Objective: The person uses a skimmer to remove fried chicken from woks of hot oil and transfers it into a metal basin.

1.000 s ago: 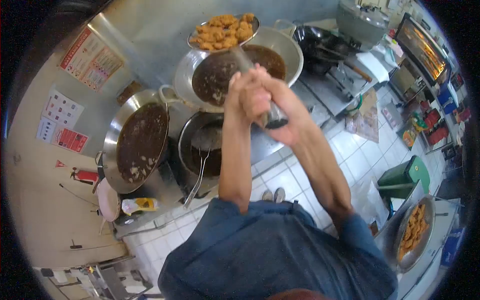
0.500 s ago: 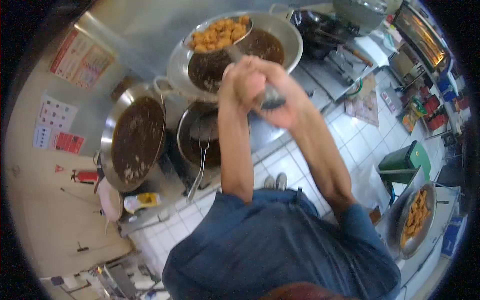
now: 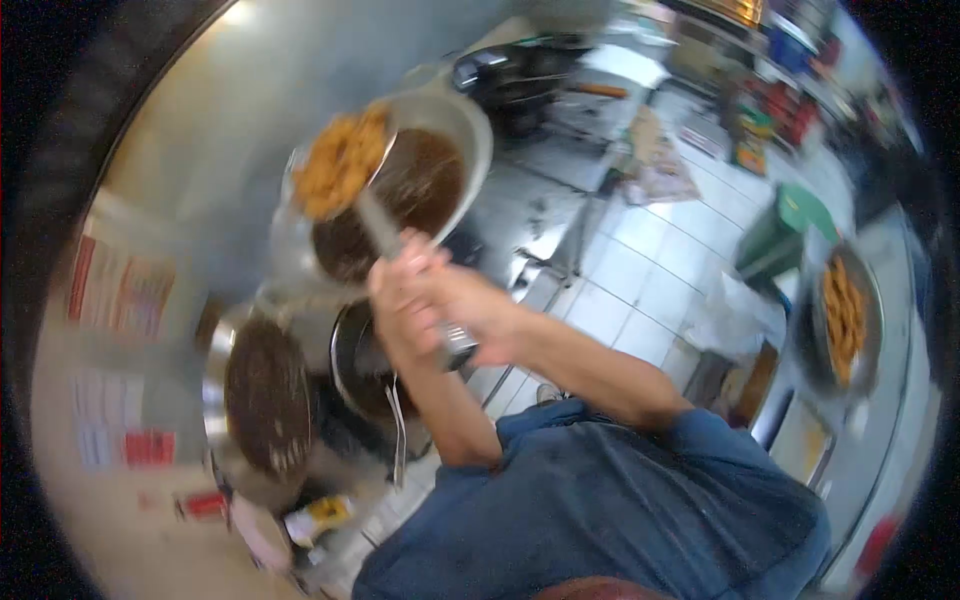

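Both my hands are wrapped round the handle of a metal strainer (image 3: 378, 222). My left hand (image 3: 403, 300) and my right hand (image 3: 470, 305) overlap on the grip, whose dark end sticks out below them. Golden-brown fried pieces (image 3: 343, 160) fill the strainer's round bowl, held over the left side of a large wok (image 3: 478, 150) of dark oil. Left of my forearms stands a second wide pan (image 3: 268, 395) of dark oil. Between them is a smaller dark pot (image 3: 350, 365) with tongs (image 3: 398, 430) leaning out of it. The picture is blurred by motion.
Another pan of fried pieces (image 3: 845, 315) sits on the counter at the right. A green bin (image 3: 785, 225) stands on the tiled floor (image 3: 640, 250). Dark woks (image 3: 515, 85) are beyond the large wok. A yellow packet (image 3: 320, 518) lies at the lower left.
The view has swung round, shifting the stove leftward and the right-hand pan upward. My hands still grip the strainer, which now appears lower and farther left, more toward the large wok's left side.
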Available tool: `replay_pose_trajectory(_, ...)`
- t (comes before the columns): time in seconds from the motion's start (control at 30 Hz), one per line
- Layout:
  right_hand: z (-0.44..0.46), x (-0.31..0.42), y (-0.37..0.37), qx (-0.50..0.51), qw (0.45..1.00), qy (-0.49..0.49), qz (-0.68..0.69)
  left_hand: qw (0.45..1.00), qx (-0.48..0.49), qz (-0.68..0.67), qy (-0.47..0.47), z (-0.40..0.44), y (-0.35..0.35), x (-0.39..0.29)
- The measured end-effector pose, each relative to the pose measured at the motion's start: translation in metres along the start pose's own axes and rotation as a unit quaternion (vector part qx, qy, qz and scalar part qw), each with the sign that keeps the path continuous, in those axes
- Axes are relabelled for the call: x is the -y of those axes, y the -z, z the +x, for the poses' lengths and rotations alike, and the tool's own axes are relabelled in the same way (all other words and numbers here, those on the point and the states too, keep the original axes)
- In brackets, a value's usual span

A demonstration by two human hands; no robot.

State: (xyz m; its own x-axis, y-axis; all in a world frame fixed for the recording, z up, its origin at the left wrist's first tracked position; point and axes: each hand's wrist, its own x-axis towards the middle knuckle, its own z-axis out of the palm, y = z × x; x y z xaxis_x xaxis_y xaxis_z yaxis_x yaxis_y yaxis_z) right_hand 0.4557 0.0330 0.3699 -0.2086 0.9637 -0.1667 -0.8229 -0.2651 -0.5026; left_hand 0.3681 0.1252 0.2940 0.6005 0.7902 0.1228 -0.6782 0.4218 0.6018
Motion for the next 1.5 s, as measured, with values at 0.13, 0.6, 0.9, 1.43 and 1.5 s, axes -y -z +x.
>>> replay_pose_trajectory(0.13,0.018,0.0,-0.011,0.124,0.98,0.019,0.151,0.996,0.077,0.048,0.0,0.019,-0.012,-0.002)
replay_pose_trajectory(0.6,0.032,-0.035,-0.006,0.101,0.986,0.046,0.128,0.989,0.111,0.084,-0.047,-0.004,-0.002,-0.007)
replay_pose_trajectory(0.9,-0.002,0.004,-0.026,0.087,0.992,0.073,0.059,0.984,0.127,0.11,-0.055,0.034,-0.015,-0.04)
replay_pose_trajectory(1.43,0.011,0.008,-0.006,0.08,0.982,0.131,0.107,0.972,0.118,0.196,-0.051,0.059,-0.028,-0.059)
replay_pose_trajectory(1.5,0.022,0.006,0.013,0.123,0.978,0.114,0.127,0.968,0.112,0.216,-0.056,0.06,-0.035,-0.049)
